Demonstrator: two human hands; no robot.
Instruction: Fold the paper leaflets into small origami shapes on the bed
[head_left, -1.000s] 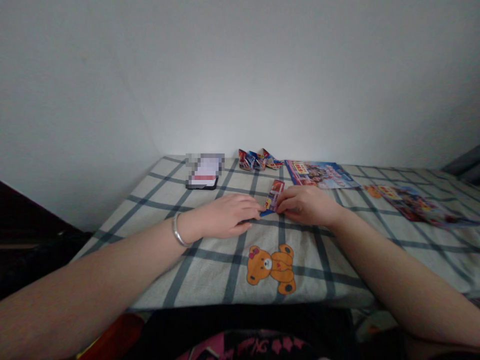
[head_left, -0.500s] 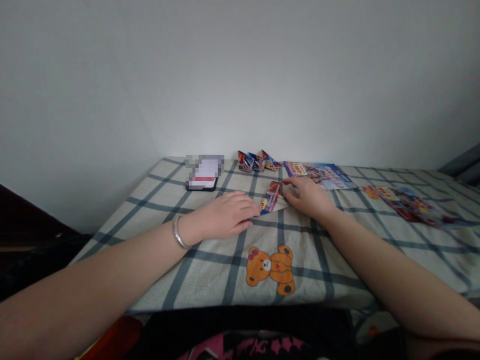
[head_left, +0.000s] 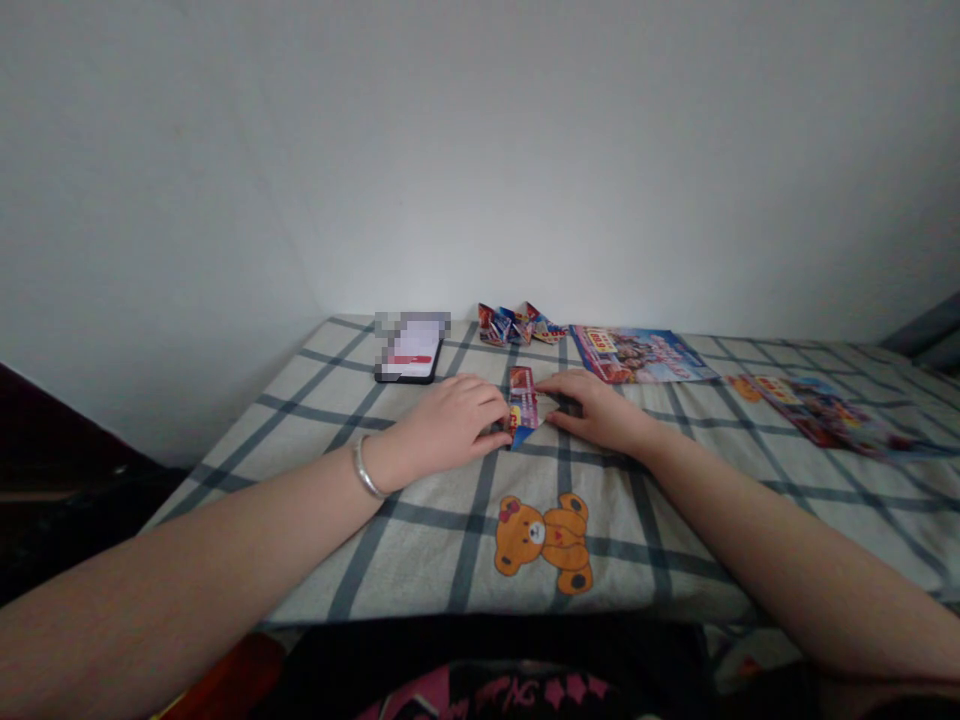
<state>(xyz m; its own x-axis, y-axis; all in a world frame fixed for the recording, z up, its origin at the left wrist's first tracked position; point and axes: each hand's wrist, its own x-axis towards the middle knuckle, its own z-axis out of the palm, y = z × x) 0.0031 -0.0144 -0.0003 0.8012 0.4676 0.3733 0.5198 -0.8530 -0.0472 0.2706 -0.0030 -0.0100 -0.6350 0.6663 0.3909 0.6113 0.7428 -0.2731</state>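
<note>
A small folded paper (head_left: 523,398) with red, purple and yellow print lies on the checked cloth between my hands. My left hand (head_left: 456,425), a silver bangle at its wrist, has its fingertips closed on the paper's left edge near the lower corner. From the other side, my right hand (head_left: 598,410) holds the right edge, its thumb and forefinger a little apart around a pale part of the paper. The exact grip under the fingertips is hard to see. Beyond both hands stands a folded paper shape (head_left: 517,325) with several points, in similar print.
A phone (head_left: 411,350) with a lit, blurred screen lies at the back left. Two printed flyers, a nearer-wall flyer (head_left: 641,355) and a right-hand flyer (head_left: 840,410), lie flat. The checked tablecloth (head_left: 420,540) bears a printed bear (head_left: 544,540). A white wall (head_left: 525,150) rises behind.
The folded paper has shifted left and turned more upright in view, looking narrower. My right hand has moved left with it, thumb and forefinger now farther apart. My left hand has closed on its edge.
</note>
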